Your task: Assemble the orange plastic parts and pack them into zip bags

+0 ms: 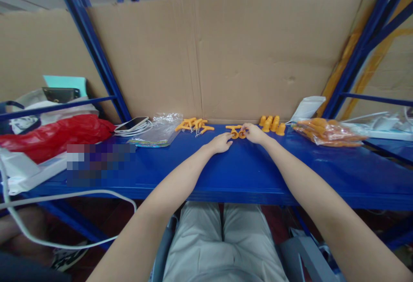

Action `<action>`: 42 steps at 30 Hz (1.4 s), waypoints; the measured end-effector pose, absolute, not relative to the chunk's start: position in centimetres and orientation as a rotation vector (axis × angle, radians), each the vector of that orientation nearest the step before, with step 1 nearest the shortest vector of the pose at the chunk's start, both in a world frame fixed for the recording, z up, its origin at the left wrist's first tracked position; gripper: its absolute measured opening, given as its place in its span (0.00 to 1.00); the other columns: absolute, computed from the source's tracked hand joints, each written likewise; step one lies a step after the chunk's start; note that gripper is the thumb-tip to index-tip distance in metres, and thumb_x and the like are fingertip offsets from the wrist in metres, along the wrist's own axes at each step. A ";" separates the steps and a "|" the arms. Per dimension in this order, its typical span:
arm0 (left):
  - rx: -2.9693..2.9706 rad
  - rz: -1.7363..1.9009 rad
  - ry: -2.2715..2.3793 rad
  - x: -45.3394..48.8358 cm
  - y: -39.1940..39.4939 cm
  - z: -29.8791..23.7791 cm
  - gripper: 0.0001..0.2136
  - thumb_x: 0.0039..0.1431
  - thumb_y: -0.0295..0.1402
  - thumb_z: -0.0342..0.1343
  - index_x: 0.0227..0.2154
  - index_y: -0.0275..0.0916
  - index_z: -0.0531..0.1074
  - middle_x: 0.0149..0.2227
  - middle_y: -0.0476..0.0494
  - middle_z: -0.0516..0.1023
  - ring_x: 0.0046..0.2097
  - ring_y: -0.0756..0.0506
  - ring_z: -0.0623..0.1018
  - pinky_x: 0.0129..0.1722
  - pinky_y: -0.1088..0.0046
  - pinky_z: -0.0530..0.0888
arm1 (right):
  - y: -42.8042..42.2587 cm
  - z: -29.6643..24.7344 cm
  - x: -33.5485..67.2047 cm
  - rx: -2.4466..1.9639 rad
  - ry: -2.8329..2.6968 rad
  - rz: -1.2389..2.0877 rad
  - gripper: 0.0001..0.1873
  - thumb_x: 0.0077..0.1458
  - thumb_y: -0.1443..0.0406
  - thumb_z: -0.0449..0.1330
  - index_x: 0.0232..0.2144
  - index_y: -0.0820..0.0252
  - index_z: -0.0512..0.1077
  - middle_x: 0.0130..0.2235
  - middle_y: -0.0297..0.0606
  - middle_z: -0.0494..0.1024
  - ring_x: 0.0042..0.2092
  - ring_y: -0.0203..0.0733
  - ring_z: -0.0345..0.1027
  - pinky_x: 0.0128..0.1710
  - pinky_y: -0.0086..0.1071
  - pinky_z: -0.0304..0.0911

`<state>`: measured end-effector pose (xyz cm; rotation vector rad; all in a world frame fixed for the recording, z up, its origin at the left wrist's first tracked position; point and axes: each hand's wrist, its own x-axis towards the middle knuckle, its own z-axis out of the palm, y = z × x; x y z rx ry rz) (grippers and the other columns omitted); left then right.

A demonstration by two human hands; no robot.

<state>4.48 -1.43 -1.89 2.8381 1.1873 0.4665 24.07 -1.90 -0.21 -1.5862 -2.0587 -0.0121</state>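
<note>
My left hand is low over the blue shelf, its fingertips closed at the side of an orange bell-shaped cup. A second orange cup lies right beside it, pinched by the fingers of my right hand. Both cups have their open ends towards me. Just behind them is an orange corkscrew handle, partly hidden. To the left is a pile of orange corkscrews with metal spirals. Several upright orange cups stand to the right of my right hand.
A clear plastic bag and a phone on coiled white cable are at left, beyond them a red bag. A bag of orange parts lies at right. Cardboard walls the back, between blue posts.
</note>
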 end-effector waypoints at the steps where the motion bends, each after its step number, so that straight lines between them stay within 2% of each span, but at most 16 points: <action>1: 2.836 0.457 1.200 4.5 -1.4 -1.9 0.21 0.64 0.30 0.48 0.59 0.33 0.67 0.63 0.35 0.67 0.65 0.42 0.66 0.64 0.65 0.61 | -1.9 -0.2 24.2 -1.586 -2.047 -0.014 0.12 0.50 0.77 0.54 0.33 0.61 0.73 0.41 0.41 0.80 0.43 0.41 0.73 0.46 0.32 0.66; 8: 2.805 0.440 1.266 4.5 -1.2 -2.0 0.24 0.65 0.34 0.46 0.62 0.32 0.62 0.65 0.32 0.63 0.65 0.40 0.66 0.62 0.64 0.64 | -1.5 -0.3 25.1 -1.599 -1.974 -0.070 0.13 0.45 0.79 0.54 0.28 0.59 0.70 0.37 0.38 0.80 0.40 0.40 0.74 0.43 0.30 0.67; 12: 2.803 0.479 1.274 4.5 -1.1 -2.3 0.23 0.65 0.35 0.47 0.61 0.34 0.64 0.64 0.32 0.65 0.63 0.39 0.68 0.62 0.62 0.65 | -1.4 -0.3 25.5 -1.656 -1.924 -0.074 0.12 0.43 0.78 0.55 0.26 0.58 0.70 0.35 0.38 0.80 0.39 0.41 0.74 0.42 0.30 0.67; 17: 2.829 0.501 1.218 4.7 -1.1 -2.6 0.22 0.65 0.34 0.47 0.60 0.36 0.65 0.65 0.36 0.64 0.66 0.41 0.65 0.63 0.62 0.63 | -1.3 -0.7 25.3 -1.561 -1.892 0.000 0.12 0.43 0.79 0.54 0.27 0.58 0.69 0.34 0.35 0.79 0.37 0.38 0.74 0.41 0.29 0.69; 22: 2.851 0.469 1.168 5.0 -1.4 -2.6 0.22 0.65 0.34 0.47 0.60 0.37 0.66 0.66 0.38 0.63 0.66 0.42 0.64 0.64 0.65 0.62 | -1.2 -1.1 24.7 -1.523 -1.827 0.181 0.13 0.45 0.80 0.54 0.29 0.60 0.69 0.35 0.36 0.80 0.33 0.36 0.74 0.38 0.29 0.70; 32: 2.861 0.519 1.113 4.8 -1.8 -2.3 0.22 0.63 0.33 0.49 0.60 0.38 0.66 0.65 0.39 0.65 0.65 0.42 0.65 0.65 0.63 0.62 | -0.4 -1.8 25.2 -1.464 -1.733 0.306 0.15 0.46 0.82 0.54 0.31 0.62 0.69 0.39 0.41 0.80 0.35 0.38 0.77 0.41 0.35 0.72; 35: 2.872 0.590 1.049 4.8 -2.0 -1.7 0.17 0.63 0.30 0.49 0.53 0.38 0.72 0.62 0.39 0.69 0.63 0.42 0.68 0.63 0.63 0.64 | -0.3 -1.9 25.2 -1.454 -1.730 0.316 0.16 0.46 0.82 0.53 0.33 0.63 0.71 0.41 0.44 0.81 0.37 0.40 0.78 0.43 0.36 0.72; 39: 2.843 0.789 1.113 4.0 -1.3 -0.6 0.11 0.63 0.27 0.47 0.37 0.36 0.77 0.48 0.38 0.78 0.52 0.43 0.76 0.57 0.65 0.70 | -0.5 -1.5 25.5 -1.485 -1.804 0.311 0.23 0.42 0.84 0.50 0.37 0.65 0.75 0.44 0.46 0.81 0.44 0.41 0.77 0.48 0.33 0.70; 42: 2.716 0.943 1.435 2.1 0.2 -0.5 0.10 0.60 0.26 0.48 0.36 0.36 0.75 0.44 0.36 0.77 0.49 0.41 0.77 0.55 0.61 0.72 | -0.7 -0.9 26.1 -1.572 -1.840 0.181 0.27 0.42 0.83 0.50 0.41 0.65 0.77 0.47 0.47 0.80 0.50 0.45 0.74 0.53 0.36 0.67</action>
